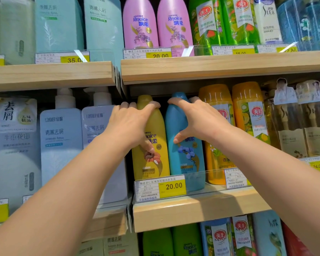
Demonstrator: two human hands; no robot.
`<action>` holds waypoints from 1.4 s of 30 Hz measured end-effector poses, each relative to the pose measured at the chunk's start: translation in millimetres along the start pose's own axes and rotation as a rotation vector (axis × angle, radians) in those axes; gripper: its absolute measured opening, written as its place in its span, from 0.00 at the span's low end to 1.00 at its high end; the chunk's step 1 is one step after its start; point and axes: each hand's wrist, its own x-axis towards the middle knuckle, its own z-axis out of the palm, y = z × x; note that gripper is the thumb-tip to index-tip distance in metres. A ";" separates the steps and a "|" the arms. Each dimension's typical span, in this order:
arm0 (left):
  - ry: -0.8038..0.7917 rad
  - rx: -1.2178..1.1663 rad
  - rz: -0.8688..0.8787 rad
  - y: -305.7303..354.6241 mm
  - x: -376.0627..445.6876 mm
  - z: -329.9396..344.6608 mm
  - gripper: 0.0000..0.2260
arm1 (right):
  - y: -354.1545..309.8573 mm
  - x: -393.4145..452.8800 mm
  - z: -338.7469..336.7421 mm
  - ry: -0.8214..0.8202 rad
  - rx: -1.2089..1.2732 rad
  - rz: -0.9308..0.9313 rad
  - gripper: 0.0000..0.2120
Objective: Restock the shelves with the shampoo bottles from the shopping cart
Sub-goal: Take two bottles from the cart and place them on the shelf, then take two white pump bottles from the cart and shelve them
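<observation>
A yellow shampoo bottle (156, 163) stands upright on the middle wooden shelf (201, 213), close beside a blue shampoo bottle (187, 159). My left hand (131, 124) grips the yellow bottle near its top, fingers curled over its shoulder and thumb on its front label. My right hand (196, 119) grips the blue bottle, fingers wrapped over its upper right side and thumb on the front. Both bottles sit behind the clear price rail. The shopping cart is out of view.
Orange bottles (218, 137) stand right of the blue one, pale pump bottles (61, 143) to the left. Two pink bottles (155, 23) and green ones (207, 23) fill the upper shelf. A yellow 20.00 price tag (161, 187) hangs below. More green bottles (172, 242) sit on the lower shelf.
</observation>
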 end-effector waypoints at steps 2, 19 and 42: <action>-0.006 0.018 -0.015 1.0 -0.4 0.1 0.49 | -0.8 -1.0 2.2 0.007 -0.007 0.008 0.48; 0.314 -0.031 -0.047 20.9 -58.4 12.4 0.29 | -3.8 -62.8 15.1 0.279 0.052 -0.072 0.26; -0.191 -0.298 -0.362 24.4 -327.3 98.7 0.16 | -108.4 -270.6 152.2 -0.265 0.462 -0.300 0.13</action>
